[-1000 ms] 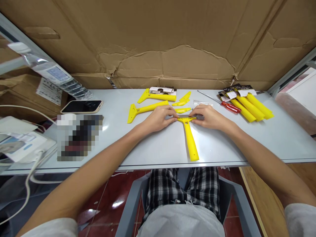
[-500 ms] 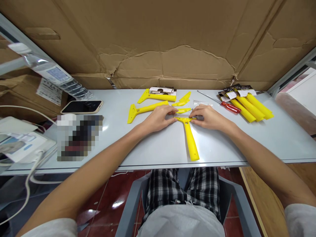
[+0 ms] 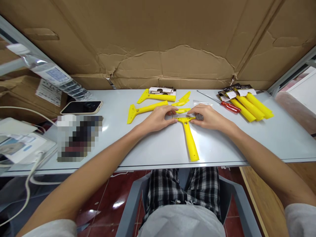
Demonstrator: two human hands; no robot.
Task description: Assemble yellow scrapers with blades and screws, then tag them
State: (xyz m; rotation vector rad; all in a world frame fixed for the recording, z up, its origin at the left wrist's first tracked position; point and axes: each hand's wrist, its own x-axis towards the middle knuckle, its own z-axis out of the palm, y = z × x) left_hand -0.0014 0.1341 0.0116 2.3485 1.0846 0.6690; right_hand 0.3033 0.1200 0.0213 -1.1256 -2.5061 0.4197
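A yellow scraper lies on the table with its handle toward me and its wide head away from me. A thin metal blade rests along that head. My left hand grips the head's left end, thumb on the near side and fingers curled beyond. At the right end my right hand has its thumb against the head and its index finger bent close to the blade. A dark, shiny piece shows under the right palm, mostly hidden. Just beyond the blade is a loose yellow cover piece.
Two more yellow scrapers, one nearer and one farther, lie left of centre. A red-handled screwdriver and several carded yellow scrapers are on the right. A phone and bottle stand left; cardboard closes the back.
My right index finger has lifted slightly from the blade and shifted away from me. My left hand and the scraper's handle stay almost where they were.
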